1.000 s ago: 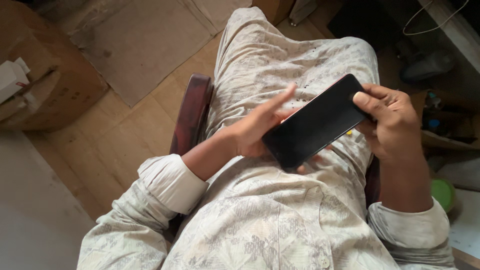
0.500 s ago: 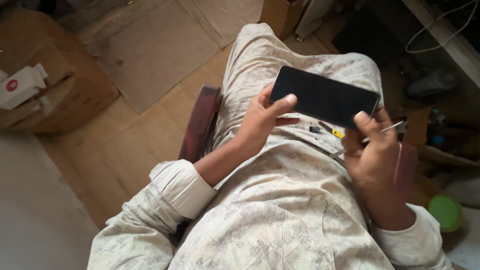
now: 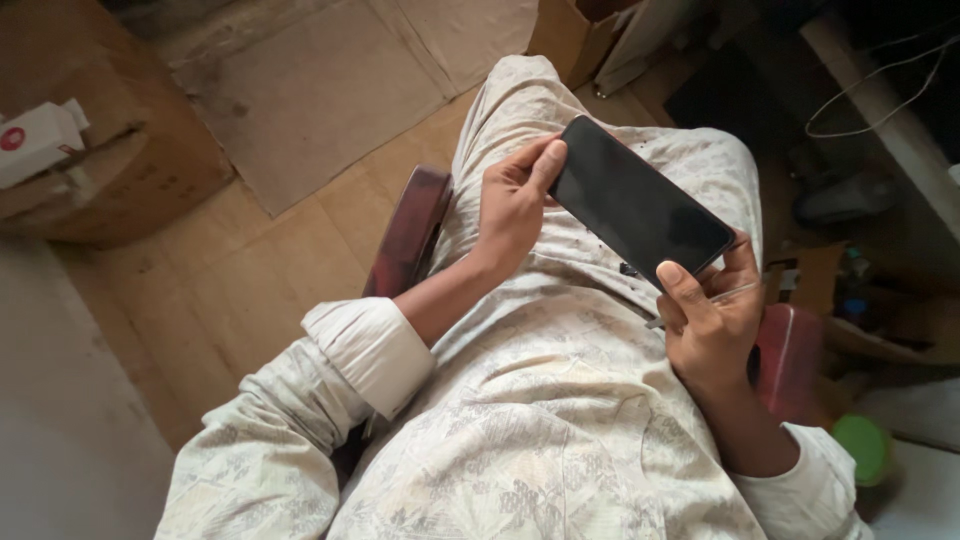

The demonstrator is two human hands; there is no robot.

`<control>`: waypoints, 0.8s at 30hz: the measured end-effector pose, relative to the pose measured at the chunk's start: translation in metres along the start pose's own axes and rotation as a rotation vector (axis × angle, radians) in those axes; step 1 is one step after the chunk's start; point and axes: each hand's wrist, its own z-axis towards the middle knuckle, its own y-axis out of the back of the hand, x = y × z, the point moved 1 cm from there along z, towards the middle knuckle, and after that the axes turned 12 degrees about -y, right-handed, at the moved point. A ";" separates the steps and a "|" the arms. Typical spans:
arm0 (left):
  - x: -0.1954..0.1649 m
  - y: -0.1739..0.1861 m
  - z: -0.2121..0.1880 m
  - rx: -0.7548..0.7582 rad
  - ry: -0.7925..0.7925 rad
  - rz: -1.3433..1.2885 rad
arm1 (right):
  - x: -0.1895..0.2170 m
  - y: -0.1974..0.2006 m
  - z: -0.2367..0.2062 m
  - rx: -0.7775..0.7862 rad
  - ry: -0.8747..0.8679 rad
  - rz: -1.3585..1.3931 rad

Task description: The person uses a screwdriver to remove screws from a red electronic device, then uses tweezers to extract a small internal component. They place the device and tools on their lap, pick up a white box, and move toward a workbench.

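Note:
A black smartphone (image 3: 636, 203) with a dark screen lies tilted above my lap, held at both ends. My left hand (image 3: 512, 200) grips its upper left end with thumb and fingers. My right hand (image 3: 708, 322) holds the lower right corner, thumb on the screen edge, and also keeps a thin metal tool (image 3: 700, 300) between its fingers. I sit on a dark red chair (image 3: 410, 230) in pale patterned clothes with the left sleeve rolled up.
A cardboard box (image 3: 110, 170) with a white packet (image 3: 38, 140) on it stands at the left on the wooden floor. A beige mat (image 3: 320, 90) lies ahead. White cable (image 3: 880, 90), clutter and a green lid (image 3: 862, 448) sit at the right.
The phone has swung from across my right hand to between both hands. My left hand moved up to grip its far end; my right hand now holds the near corner.

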 end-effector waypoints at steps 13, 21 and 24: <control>0.007 -0.017 -0.015 0.207 0.613 -0.175 | 0.010 0.010 -0.004 -0.271 0.511 -0.911; -0.036 -0.027 -0.021 0.256 0.471 -0.616 | 0.008 0.012 -0.005 0.236 0.915 -1.330; -0.044 -0.031 -0.029 0.237 0.462 -0.621 | 0.008 0.016 -0.007 0.088 0.813 -1.104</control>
